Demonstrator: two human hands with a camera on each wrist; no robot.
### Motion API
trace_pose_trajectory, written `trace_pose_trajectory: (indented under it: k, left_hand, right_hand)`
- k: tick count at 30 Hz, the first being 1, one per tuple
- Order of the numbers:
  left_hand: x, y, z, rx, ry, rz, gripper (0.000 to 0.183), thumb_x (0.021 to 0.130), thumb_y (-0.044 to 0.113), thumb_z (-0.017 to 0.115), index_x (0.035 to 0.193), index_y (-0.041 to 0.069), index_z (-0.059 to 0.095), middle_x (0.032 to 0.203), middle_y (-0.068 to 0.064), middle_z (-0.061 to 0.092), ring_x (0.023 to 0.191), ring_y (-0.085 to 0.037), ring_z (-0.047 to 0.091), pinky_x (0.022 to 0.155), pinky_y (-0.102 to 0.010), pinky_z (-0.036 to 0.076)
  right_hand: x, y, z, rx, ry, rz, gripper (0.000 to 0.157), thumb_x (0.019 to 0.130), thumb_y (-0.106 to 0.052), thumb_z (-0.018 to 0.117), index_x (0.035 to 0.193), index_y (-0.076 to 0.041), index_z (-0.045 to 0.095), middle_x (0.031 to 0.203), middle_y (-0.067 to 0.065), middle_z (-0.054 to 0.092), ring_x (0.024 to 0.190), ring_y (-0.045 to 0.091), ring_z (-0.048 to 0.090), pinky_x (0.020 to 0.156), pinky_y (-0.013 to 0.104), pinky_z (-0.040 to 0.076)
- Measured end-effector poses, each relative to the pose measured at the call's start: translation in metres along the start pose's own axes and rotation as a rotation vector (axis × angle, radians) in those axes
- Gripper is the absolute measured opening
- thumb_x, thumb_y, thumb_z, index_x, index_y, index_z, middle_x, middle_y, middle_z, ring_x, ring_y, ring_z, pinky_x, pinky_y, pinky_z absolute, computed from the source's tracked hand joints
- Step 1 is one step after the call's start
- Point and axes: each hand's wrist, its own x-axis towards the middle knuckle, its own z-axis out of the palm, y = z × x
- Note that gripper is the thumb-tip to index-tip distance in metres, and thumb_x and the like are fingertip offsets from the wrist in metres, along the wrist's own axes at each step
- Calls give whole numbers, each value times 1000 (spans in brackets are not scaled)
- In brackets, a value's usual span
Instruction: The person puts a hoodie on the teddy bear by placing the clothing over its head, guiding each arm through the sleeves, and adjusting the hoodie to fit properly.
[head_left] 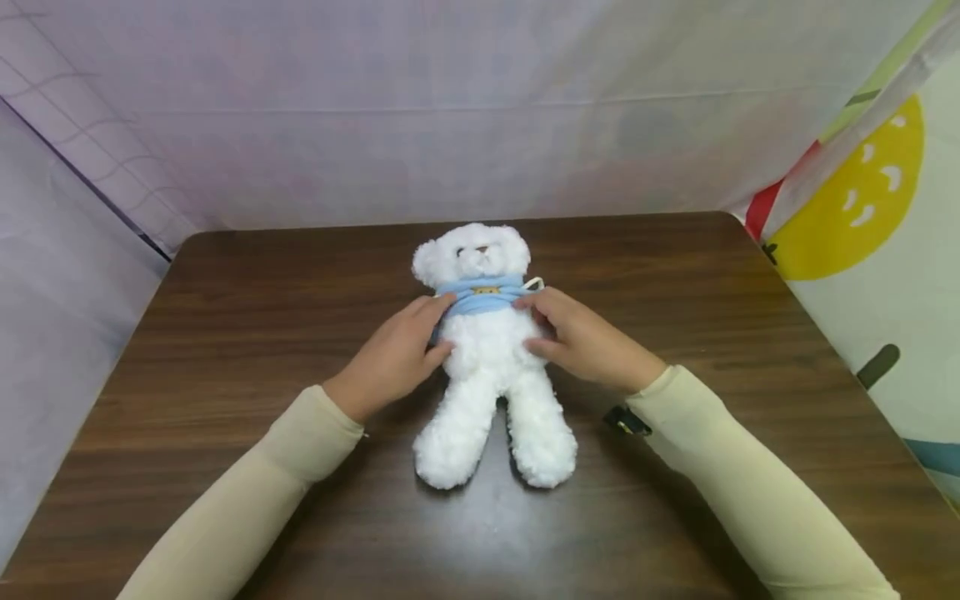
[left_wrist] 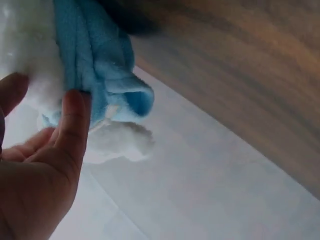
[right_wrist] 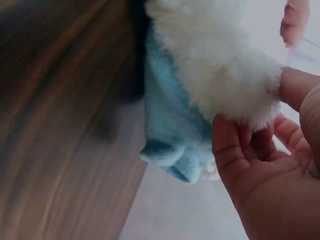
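Observation:
A white plush teddy bear (head_left: 487, 354) lies on its back on the table, head at the far side and legs toward me. Its light blue shirt (head_left: 476, 304), with a small tan patch on the chest, is bunched above the bare belly. My left hand (head_left: 401, 354) grips the shirt's hem at the bear's left side in the picture, thumb against the belly fur. On the opposite side my right hand (head_left: 588, 342) holds the hem with curled fingers (right_wrist: 227, 142), its thumb touching the fur. In the left wrist view, loose folds of the shirt (left_wrist: 82, 45) hang beside the index finger.
The dark wooden table (head_left: 247, 325) reaches back to a pale cloth curtain (head_left: 420, 125). A thin white loop (head_left: 534, 284) shows beside the shirt on the right. Patterned cloth with a yellow shape (head_left: 862, 200) hangs past the table's right edge.

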Motion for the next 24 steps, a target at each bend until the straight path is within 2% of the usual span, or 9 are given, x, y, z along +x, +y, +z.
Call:
trace_pose_trajectory:
  k: [2,5,10,13,18,20,24]
  left_hand:
    - [2,0,0,3,-24,-9,58,100,16,59,150,-2,36,149,-20,43,136,-31,42,109,-43,37]
    - [4,-3,-1,-24,-71,7,58,101,15,55,152,-2,32,154,-19,35,143,-31,33,112,-44,32]
    - [3,-8,-7,-103,-157,23,67,97,15,60,154,0,28,157,-20,31,144,-30,30,111,-44,34]
    - [3,-7,-10,-123,-197,-1,72,95,18,65,155,2,28,157,-19,29,143,-29,31,109,-43,36]
    - [6,-1,-5,-68,-150,24,72,95,22,70,153,2,32,147,-16,41,131,-25,45,104,-40,41]
    - [7,1,-2,-29,-111,47,69,94,21,70,150,1,36,139,-15,45,121,-25,51,99,-40,45]
    - [5,5,4,63,-29,92,51,94,16,70,139,1,52,126,-13,54,107,-24,54,91,-39,47]
  right_hand:
    - [0,2,0,-4,15,10,50,94,-13,70,138,-4,48,109,8,48,90,19,47,76,34,43]
    - [-2,6,0,-7,21,31,56,94,-15,70,142,-3,44,121,11,47,99,21,48,83,37,44]
    - [-3,7,1,-7,3,36,67,93,-18,73,148,-1,39,137,15,47,115,23,50,96,42,42]
    - [-5,6,2,-16,-1,41,68,92,-18,73,148,-1,38,137,16,48,112,24,52,94,43,44]
    - [-3,7,7,-44,41,18,59,89,-15,76,138,2,47,126,15,54,109,26,53,94,43,44]
    - [-1,6,9,-58,70,-1,51,88,-14,78,129,2,52,120,14,57,107,26,53,93,43,44]
    - [0,2,15,-116,121,-59,28,87,-9,78,107,-3,59,107,10,61,100,26,52,87,41,44]
